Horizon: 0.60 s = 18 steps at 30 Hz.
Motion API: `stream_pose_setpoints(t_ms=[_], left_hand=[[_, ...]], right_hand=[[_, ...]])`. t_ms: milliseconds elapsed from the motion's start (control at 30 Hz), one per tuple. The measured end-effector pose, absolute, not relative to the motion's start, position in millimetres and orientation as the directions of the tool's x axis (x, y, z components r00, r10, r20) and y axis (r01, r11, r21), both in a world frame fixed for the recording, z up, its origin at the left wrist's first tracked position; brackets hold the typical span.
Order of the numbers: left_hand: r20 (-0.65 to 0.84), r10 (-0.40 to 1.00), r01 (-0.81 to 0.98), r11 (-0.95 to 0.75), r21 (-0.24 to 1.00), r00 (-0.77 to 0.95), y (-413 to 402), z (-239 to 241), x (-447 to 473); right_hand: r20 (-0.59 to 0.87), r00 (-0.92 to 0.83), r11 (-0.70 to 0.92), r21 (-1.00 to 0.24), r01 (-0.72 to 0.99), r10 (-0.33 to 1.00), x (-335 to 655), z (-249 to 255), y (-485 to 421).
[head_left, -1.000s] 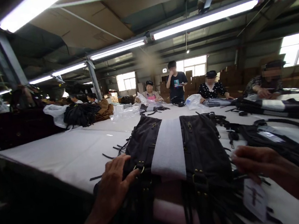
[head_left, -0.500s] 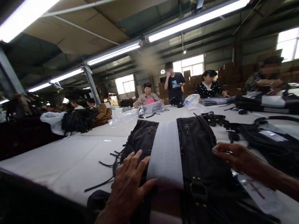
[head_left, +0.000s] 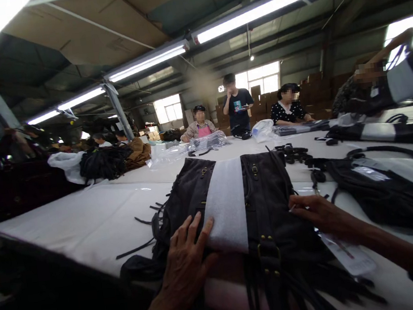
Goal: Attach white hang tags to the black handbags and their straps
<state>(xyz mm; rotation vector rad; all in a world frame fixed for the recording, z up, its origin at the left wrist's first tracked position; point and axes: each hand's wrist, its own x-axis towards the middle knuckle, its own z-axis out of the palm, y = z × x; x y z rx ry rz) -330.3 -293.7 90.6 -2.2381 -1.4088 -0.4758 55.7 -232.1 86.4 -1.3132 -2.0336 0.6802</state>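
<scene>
So the bag [head_left: 267,202] lies flat on the table [head_left: 87,218], foam sheet [head_left: 227,202] on top down its middle. Left hand [head_left: 185,267] rests on the bag's left half, touching the foam's edge; right hand [head_left: 317,214] on its right edge. Another bag [head_left: 386,194] lies to the right, plastic bags [head_left: 191,149] behind, seated people beyond those.

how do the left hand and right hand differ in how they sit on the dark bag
The left hand lies flat, fingers spread, across the dark bag and the edge of its white foam strip. The right hand sits at the bag's right edge, fingers curled, near a white tag. The left is nearer the camera. Both rest on the bag; neither lifts it.
</scene>
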Motion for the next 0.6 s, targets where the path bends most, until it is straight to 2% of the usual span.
stream_pose_setpoints(t_ms=[100,200,233,300,367,400,467,600], left_hand=[[0.593,0.681,0.894,-0.416,-0.167,0.428,-310.5,98.6,-312.3],[0.671,0.573,0.832,-0.542,-0.121,0.471,-339.4,102.1,-280.4],[0.672,0.564,0.803,-0.59,-0.078,0.48,-348.4,101.5,-268.5],[0.645,0.629,0.778,-0.622,0.083,0.434,-360.9,97.1,-245.5],[0.607,0.73,0.793,-0.553,0.254,0.315,-365.0,89.6,-226.3],[0.607,0.753,0.808,-0.51,0.295,0.254,-364.4,85.0,-218.3],[0.643,0.739,0.856,-0.452,0.253,0.201,-360.5,75.1,-205.1],[0.726,0.641,0.923,-0.384,0.025,0.247,-349.7,58.0,-187.1]], right_hand=[[0.239,-0.267,0.354,-0.733,0.581,0.934,54.0,90.4,-237.6],[0.228,-0.218,0.314,-0.754,0.576,0.949,56.6,92.9,-242.2],[0.231,-0.2,0.305,-0.75,0.586,0.952,58.6,94.6,-244.6],[0.274,-0.176,0.323,-0.724,0.61,0.946,64.1,99.6,-251.7],[0.349,-0.187,0.386,-0.682,0.622,0.918,70.3,105.4,-262.5],[0.373,-0.203,0.413,-0.663,0.624,0.905,72.9,107.6,-269.0],[0.365,-0.237,0.428,-0.647,0.631,0.9,75.4,109.0,-283.4],[0.193,-0.328,0.369,-0.668,0.646,0.925,64.2,99.1,-311.0]])
